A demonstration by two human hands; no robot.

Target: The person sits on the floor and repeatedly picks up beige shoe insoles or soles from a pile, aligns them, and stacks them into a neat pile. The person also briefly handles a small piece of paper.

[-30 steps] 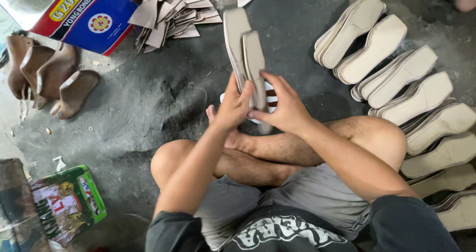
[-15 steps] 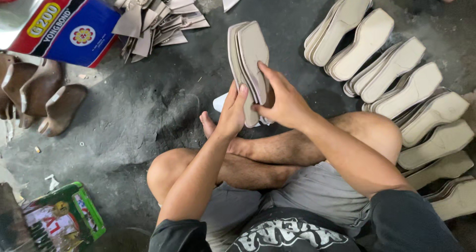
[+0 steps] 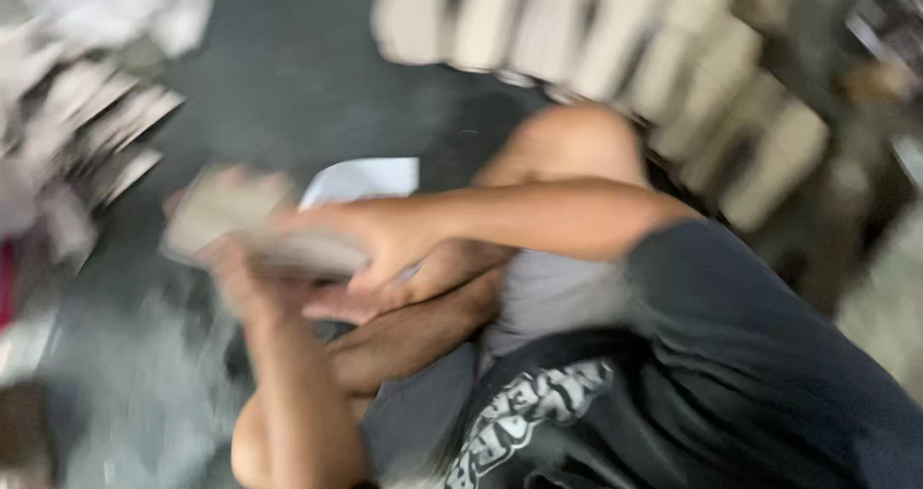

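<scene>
Picture quality: heavily smeared by motion, so edges and fine texture are mostly lost.

Right hand (image 3: pixel 380 239): reaches across the body from the right, its grip closed over the near edge of the flat soles (image 3: pixel 240 222); the fingers wrap the top of the stack.

Left hand (image 3: pixel 236 275): comes up from below, under the same soles; it touches them, but whether its grip is clamped or only propping I cannot tell through the blur.

Flat soles: a thin, pale beige stack, long and rounded at the ends, matt like pressed board or foam; held between the two hands above the person's crossed legs, left of centre.

White sheet (image 3: pixel 370 176): a flat, pale, square-cornered piece lying on the floor just behind the soles and the right hand.

Floor (image 3: pixel 288 75): dark grey, rough and dull, like bare concrete.

Row of soles (image 3: pixel 615 61): many cream-coloured, elongated pieces with rounded tips, laid side by side in a curving line along the top and right, well apart from the hands.

Loose cut pieces (image 3: pixel 106 143): greyish-white flat scraps, angular, heaped at the left edge.

Clothing: a dark, soft shirt (image 3: pixel 731 374) with a white printed design, over grey shorts; bare knees folded.
</scene>
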